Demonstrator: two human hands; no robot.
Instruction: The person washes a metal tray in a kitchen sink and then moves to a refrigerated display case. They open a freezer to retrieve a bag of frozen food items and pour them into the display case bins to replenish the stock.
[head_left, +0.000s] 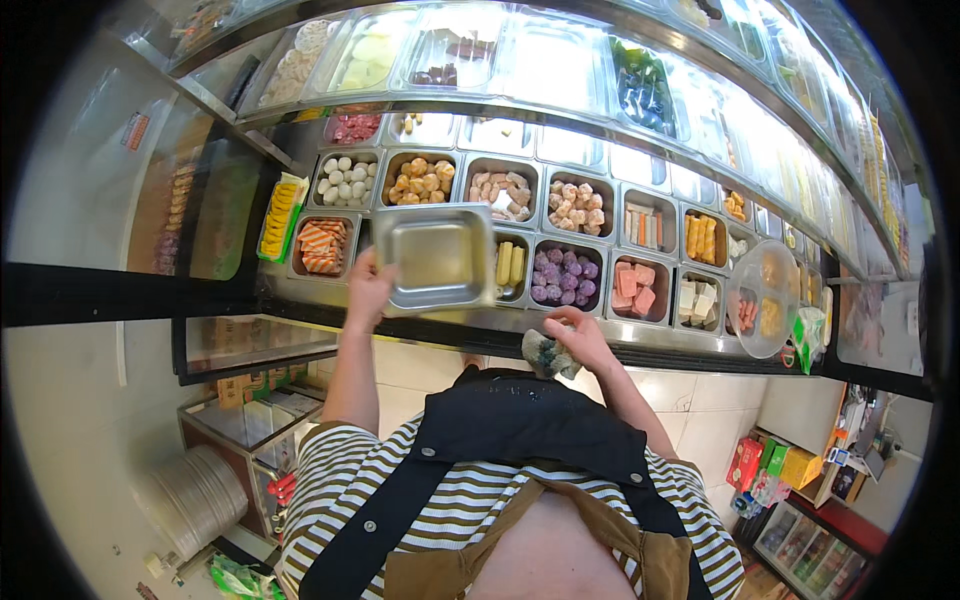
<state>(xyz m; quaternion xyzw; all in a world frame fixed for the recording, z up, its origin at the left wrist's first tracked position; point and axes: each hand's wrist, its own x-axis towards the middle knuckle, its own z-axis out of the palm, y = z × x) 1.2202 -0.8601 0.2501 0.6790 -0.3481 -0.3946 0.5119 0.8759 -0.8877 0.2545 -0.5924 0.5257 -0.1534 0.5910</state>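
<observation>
My left hand (370, 289) grips the left side of an empty rectangular stainless steel pan (436, 256), holding it above the front row of food pans. Part of that row is hidden beneath it. In my right hand (581, 339) is a crumpled grey-green cloth (550, 354), near the counter's front edge. Left of the held pan lie orange-and-white striped pieces (323, 246) in a metal pan. On its right are yellow sticks (510, 263) and purple balls (565, 275). Behind it stand pans of white balls (347, 181) and golden balls (421, 180).
Metal-edged shelves (465, 109) with clear food containers rise behind the pans. A round clear lid (763, 298) rests over pans at the right. A yellow food pack (283, 217) stands at the left end. The counter's dark front edge (660, 351) runs just before my body.
</observation>
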